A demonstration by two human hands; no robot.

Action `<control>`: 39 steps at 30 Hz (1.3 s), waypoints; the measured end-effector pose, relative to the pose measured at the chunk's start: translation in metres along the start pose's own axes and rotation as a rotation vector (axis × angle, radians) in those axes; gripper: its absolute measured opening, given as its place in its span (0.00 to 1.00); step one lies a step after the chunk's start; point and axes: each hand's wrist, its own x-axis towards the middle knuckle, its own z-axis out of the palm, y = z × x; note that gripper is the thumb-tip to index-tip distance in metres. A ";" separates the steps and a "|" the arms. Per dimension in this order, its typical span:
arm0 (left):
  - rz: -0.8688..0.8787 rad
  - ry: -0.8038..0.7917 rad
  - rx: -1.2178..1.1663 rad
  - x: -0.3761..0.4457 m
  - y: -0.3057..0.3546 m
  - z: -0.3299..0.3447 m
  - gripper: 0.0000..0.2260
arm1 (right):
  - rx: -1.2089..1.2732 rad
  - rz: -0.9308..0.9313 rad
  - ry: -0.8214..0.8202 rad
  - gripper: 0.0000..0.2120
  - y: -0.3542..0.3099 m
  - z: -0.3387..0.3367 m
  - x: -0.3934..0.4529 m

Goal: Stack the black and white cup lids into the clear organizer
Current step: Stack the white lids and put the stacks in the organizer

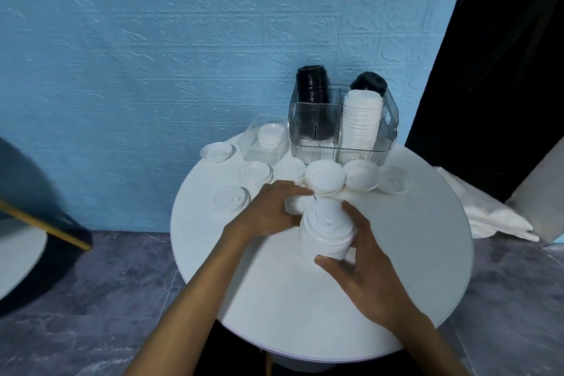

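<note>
Here, two hands were at work over a round white worktop (396, 268). The right hand (370, 268) curled its thumb and fingers around a stack of white lids (326, 229) and held it near the middle of the worktop. The left hand (271, 207) had its fingers bent over a white lid (297, 204) just beside that stack — how tight it held was hard to tell.

At the back edge stood the clear organizer (343, 128). It held three stacks: a tall stack of black lids (312, 85) in the back left part, a short black stack (368, 81) in the back right part, and a tall white stack (361, 119) in front of the short black one. The front left part had no lids that showed.

More white lids lay in front of the organizer. Three low piles (325, 178) sat in a row, touching one another, right behind the hands. Four single lids (232, 198) lay flat around them — three on the left and one on the right.

Left of the organizer sat a small clear box (262, 151) with a white lid or two (271, 134) in it.

A blue wall (152, 70) stood behind the worktop, a black curtain (503, 70) hung on the right, and a white cloth (491, 214) lay on the floor by it.
</note>
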 end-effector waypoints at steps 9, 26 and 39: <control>-0.084 0.320 -0.134 -0.016 0.015 -0.007 0.07 | 0.057 0.036 -0.006 0.43 -0.002 0.000 -0.003; -0.222 0.182 -0.690 -0.054 0.088 -0.018 0.17 | -0.002 0.008 0.014 0.43 -0.007 0.001 -0.002; -0.169 0.259 -0.777 -0.054 0.075 0.008 0.23 | -0.028 -0.069 -0.031 0.48 -0.019 0.013 0.003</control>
